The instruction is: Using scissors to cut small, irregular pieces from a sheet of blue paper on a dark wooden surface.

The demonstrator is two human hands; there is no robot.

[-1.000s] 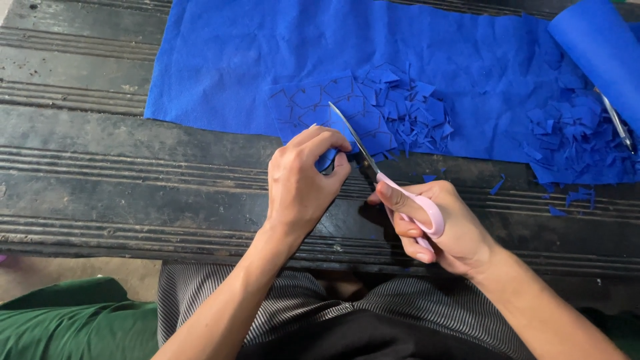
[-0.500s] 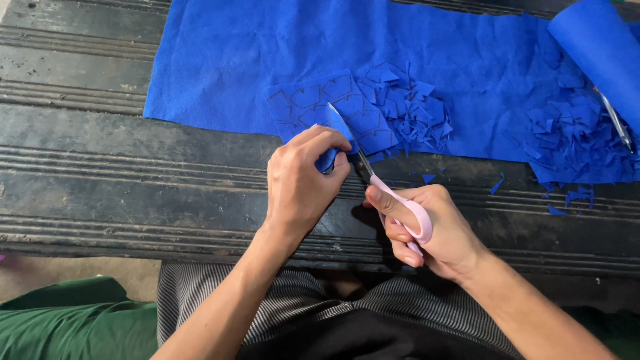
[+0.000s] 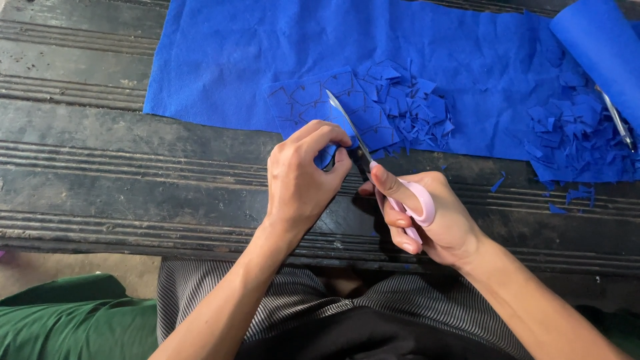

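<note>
My left hand point(image 3: 300, 177) is pinching a small scrap of blue felt point(image 3: 327, 157) between thumb and fingertips, grip closed tight on it, right at the near edge of the big blue felt sheet point(image 3: 267, 53). My right hand point(image 3: 427, 217) has the scissors point(image 3: 373, 167), fingers threaded through the pink handles and wrapped firmly round them, index finger stretched along the top. The blades point up and away from me, over a marked piece of felt point(image 3: 320, 100) with drawn outlines on it (the lines are thin and dark, shapes hard to make out). The blades meet the scrap just beside my left thumb; whether they are parted or shut I cannot tell from here.

Just right of the blade tip sits a heap of cut blue pieces point(image 3: 413, 107), and further right a second heap point(image 3: 567, 133) spills toward the edge of the sheet, with a few bits point(image 3: 497, 181) lying loose on the dark wooden surface point(image 3: 100, 167). A roll of blue felt point(image 3: 600, 47) lies at the far right corner, a pen point(image 3: 617, 120) beside it. Below the surface, my striped trousers point(image 3: 200, 293) and something green point(image 3: 73, 320) at the left
</note>
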